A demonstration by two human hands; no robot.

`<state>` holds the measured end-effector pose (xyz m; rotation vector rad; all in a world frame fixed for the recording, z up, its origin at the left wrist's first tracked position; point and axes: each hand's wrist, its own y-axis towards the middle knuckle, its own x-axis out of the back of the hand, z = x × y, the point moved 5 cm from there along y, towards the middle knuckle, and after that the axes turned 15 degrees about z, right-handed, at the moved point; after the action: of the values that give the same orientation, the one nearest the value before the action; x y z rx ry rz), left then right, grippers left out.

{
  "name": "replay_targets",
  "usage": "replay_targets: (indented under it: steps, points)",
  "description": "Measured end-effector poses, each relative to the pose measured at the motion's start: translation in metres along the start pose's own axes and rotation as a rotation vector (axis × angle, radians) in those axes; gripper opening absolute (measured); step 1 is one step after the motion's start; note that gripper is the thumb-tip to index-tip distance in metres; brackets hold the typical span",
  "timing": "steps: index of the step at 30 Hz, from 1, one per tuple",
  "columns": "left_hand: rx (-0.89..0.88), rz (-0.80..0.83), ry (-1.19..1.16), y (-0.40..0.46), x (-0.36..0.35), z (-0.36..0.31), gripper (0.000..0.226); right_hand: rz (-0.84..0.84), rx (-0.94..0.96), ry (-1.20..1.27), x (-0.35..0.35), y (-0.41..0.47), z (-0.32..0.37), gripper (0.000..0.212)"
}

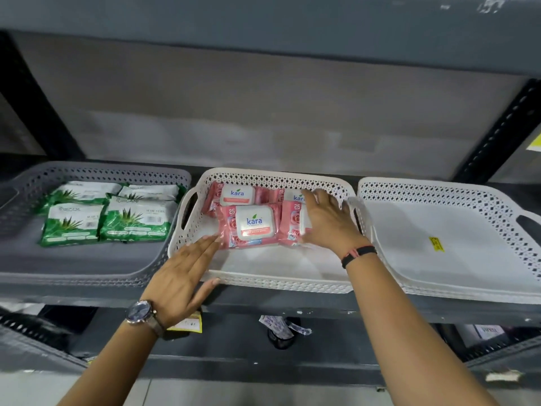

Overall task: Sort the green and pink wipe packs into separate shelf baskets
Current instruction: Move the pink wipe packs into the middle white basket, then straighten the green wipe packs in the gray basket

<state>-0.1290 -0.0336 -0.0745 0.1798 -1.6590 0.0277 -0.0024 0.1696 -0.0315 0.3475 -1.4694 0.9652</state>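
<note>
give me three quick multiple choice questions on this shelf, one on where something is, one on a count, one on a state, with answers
1. Where are the pink packs?
A. grey basket on the left
B. middle white basket
C. white basket on the right

2. How many green packs lie in the grey basket?
A. two
B. four
C. six

3. What is the right hand doing?
A. resting flat on pink packs
B. gripping a basket handle
C. lifting a green pack

Answers:
1 B, they lie in the middle white basket, between the other two.
2 B, two in front and two behind.
3 A, its open palm lies on the packs at the right of that basket.
</note>
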Motion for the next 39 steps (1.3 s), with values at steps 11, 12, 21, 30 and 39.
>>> replay_targets:
  steps: [11,12,21,30,39]
  points:
    - [0.272,-0.111,0.061,-0.049,0.066,0.154,0.050,-0.275,0.346,-0.018,0.012,0.018,0.193,0.052]
    - [0.319,-0.065,0.061,-0.055,0.064,0.177,0.054,-0.246,0.375,-0.019,0.008,0.024,0.214,0.055]
    - [0.317,0.473,0.107,-0.055,0.029,0.271,0.099,0.048,0.269,-0.149,-0.030,0.077,0.291,0.089]
    - [0.233,0.535,0.087,-0.060,0.031,0.302,0.087,0.059,0.275,-0.109,-0.040,0.076,0.304,0.082]
    - [0.191,0.574,-0.017,-0.068,0.030,0.324,0.095,0.184,0.284,-0.068,-0.057,0.083,0.315,0.076]
